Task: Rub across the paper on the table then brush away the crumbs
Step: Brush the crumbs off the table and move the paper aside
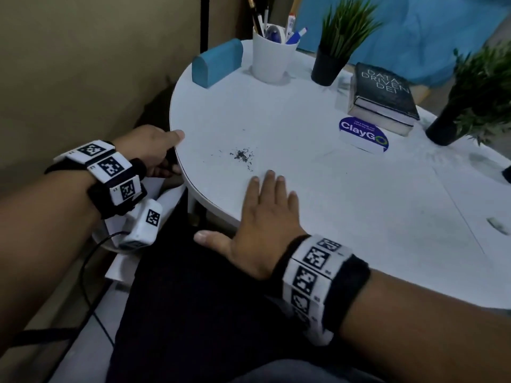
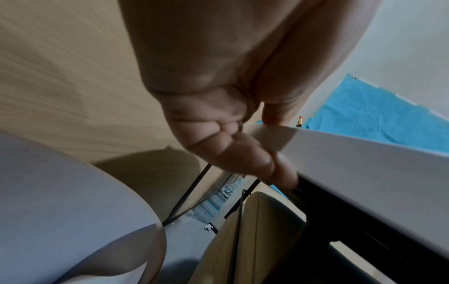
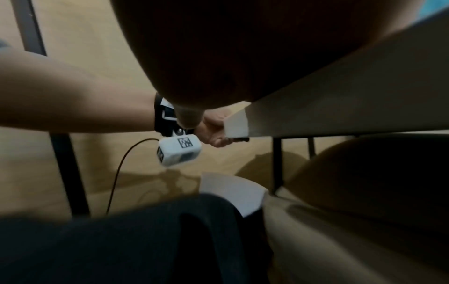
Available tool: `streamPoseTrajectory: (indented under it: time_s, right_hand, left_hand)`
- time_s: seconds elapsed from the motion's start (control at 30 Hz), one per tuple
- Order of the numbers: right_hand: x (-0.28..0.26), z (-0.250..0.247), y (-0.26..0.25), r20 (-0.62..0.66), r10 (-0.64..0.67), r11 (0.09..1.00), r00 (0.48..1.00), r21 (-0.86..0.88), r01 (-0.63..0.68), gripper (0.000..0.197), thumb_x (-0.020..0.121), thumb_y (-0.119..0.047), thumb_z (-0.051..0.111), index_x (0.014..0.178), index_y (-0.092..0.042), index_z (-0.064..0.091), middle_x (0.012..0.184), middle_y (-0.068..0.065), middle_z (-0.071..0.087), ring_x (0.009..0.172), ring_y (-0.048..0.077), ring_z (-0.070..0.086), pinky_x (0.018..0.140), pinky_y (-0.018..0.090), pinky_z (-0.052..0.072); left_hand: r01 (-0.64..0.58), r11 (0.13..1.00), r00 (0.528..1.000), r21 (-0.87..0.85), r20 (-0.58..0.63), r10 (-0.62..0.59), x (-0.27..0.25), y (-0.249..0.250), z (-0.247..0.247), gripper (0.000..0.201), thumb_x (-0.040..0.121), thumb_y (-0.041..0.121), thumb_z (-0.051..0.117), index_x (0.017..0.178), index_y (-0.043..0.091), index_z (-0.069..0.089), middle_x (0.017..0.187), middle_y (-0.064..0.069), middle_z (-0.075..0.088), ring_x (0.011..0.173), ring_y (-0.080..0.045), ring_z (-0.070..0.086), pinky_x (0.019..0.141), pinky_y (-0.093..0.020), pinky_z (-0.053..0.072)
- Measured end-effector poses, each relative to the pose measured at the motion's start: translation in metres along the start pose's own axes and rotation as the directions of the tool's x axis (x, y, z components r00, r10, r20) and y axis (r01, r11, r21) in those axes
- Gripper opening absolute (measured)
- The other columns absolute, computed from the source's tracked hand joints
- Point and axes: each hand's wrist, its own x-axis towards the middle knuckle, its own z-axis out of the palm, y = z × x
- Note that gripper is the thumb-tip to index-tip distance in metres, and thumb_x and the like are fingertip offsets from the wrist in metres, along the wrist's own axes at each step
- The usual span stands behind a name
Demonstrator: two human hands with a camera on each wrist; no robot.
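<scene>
Head view shows the flat, straight-fingered right hand (image 1: 258, 217) resting just short of dark eraser crumbs (image 1: 241, 156) on the round white table (image 1: 345, 205), whose rim the left hand (image 1: 150, 150) grips, best swept edgeward with one light, low stroke.

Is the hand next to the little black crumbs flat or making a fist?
Flat. The right hand lies palm-down on the table, fingers straight and spread, holding nothing, just short of the crumbs.
</scene>
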Motion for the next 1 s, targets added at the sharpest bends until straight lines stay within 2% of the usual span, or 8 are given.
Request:
streamPoseTrajectory:
  time_s: [0.17, 0.43, 0.57, 0.67, 0.73, 0.83, 0.9, 1.0]
  right_hand:
    - [0.004, -0.047, -0.004, -0.067, -0.255, 0.920, 0.965, 0.292, 0.264, 0.112, 0.078, -0.084, 0.035, 0.156, -0.012, -0.002, 0.164, 0.007, -0.003, 0.151, 0.018, -0.004, 0.123, 0.040, 0.005]
    - [-0.049, -0.023, 0.142, 0.030, 0.221, 0.972, 0.975, -0.085, -0.218, 0.129, 0.061, -0.099, 0.002, 0.141, 0.000, 0.026, 0.147, 0.023, 0.025, 0.138, 0.036, 0.026, 0.112, 0.048, 0.029]
    - [-0.003, -0.034, 0.081, 0.146, 0.022, 0.998, 0.989, -0.058, -0.014, 0.133, 0.057, -0.099, 0.003, 0.149, -0.005, 0.014, 0.158, 0.020, 0.008, 0.145, 0.035, 0.012, 0.116, 0.051, 0.022]
    - [0.025, -0.077, 0.031, 0.194, -0.215, 0.961, 0.957, 0.216, 0.172, 0.090, 0.080, -0.085, 0.019, 0.129, -0.014, 0.042, 0.133, 0.004, 0.041, 0.123, 0.020, 0.038, 0.105, 0.035, 0.028]
    - [0.041, -0.105, 0.016, 0.114, -0.268, 0.808, 0.957, 0.567, 0.158, 0.074, 0.090, -0.074, 0.027, 0.141, -0.023, 0.044, 0.142, -0.006, 0.046, 0.129, 0.009, 0.039, 0.108, 0.027, 0.023]
    - [0.072, -0.130, 0.010, 0.187, -0.192, 0.405, 0.963, 0.909, -0.096, 0.092, 0.074, -0.089, 0.031, 0.136, -0.023, 0.049, 0.151, 0.004, 0.040, 0.143, 0.025, 0.033, 0.112, 0.038, 0.031]
    - [0.086, -0.139, 0.009, 0.312, -0.310, 0.115, 0.898, 0.950, -0.290, 0.110, 0.063, -0.096, 0.035, 0.134, -0.013, 0.054, 0.142, 0.019, 0.050, 0.135, 0.039, 0.043, 0.107, 0.051, 0.041]
    - [0.094, -0.157, 0.012, 0.299, -0.335, -0.211, 0.894, 0.900, -0.380, 0.099, 0.070, -0.091, 0.037, 0.131, -0.015, 0.054, 0.116, 0.018, 0.066, 0.101, 0.034, 0.067, 0.087, 0.049, 0.053]
  left_hand:
    - [0.005, 1.000, 1.000, -0.025, 0.017, -0.004, 0.002, 0.003, -0.002, 0.028, 0.104, 0.037, 0.050, 0.100, 0.009, 0.054, 0.074, -0.009, 0.063, 0.040, -0.009, 0.061, 0.041, -0.019, 0.051]
    - [0.024, 1.000, 0.999, 0.013, 0.026, -0.024, 0.010, -0.002, -0.004, 0.032, 0.104, 0.039, 0.049, 0.099, 0.007, 0.054, 0.076, -0.011, 0.064, 0.042, -0.010, 0.062, 0.040, -0.022, 0.051]
    - [0.053, 0.998, 0.998, 0.037, 0.042, -0.054, 0.003, 0.004, -0.003, 0.034, 0.104, 0.040, 0.048, 0.100, 0.007, 0.054, 0.076, -0.010, 0.064, 0.047, -0.013, 0.064, 0.043, -0.025, 0.051]
    - [0.056, 0.942, 0.998, 0.331, 0.012, -0.063, -0.005, 0.020, -0.014, 0.036, 0.102, 0.037, 0.052, 0.104, 0.002, 0.058, 0.090, -0.015, 0.067, 0.073, -0.032, 0.067, 0.062, -0.035, 0.054]
    - [-0.109, 0.686, 0.982, 0.719, -0.030, 0.187, -0.017, 0.040, -0.023, 0.030, 0.098, 0.030, 0.054, 0.110, 0.002, 0.058, 0.107, -0.019, 0.065, 0.092, -0.038, 0.062, 0.076, -0.040, 0.050]
    - [-0.519, 0.386, 0.766, 0.763, 0.215, 0.605, -0.059, 0.078, -0.003, 0.042, 0.087, 0.027, 0.054, 0.125, 0.011, 0.046, 0.129, -0.013, 0.049, 0.111, -0.030, 0.052, 0.092, -0.035, 0.045]
    - [-0.740, 0.405, 0.649, 0.537, 0.411, 0.640, -0.077, 0.098, 0.031, 0.062, 0.079, 0.025, 0.055, 0.136, 0.015, 0.035, 0.137, -0.003, 0.043, 0.121, -0.017, 0.046, 0.101, -0.024, 0.041]
    - [-0.688, 0.459, 0.725, 0.563, 0.500, 0.474, -0.061, 0.099, 0.060, 0.112, 0.079, 0.030, 0.070, 0.158, 0.021, -0.009, 0.161, -0.002, 0.023, 0.141, -0.017, 0.036, 0.113, -0.038, 0.038]
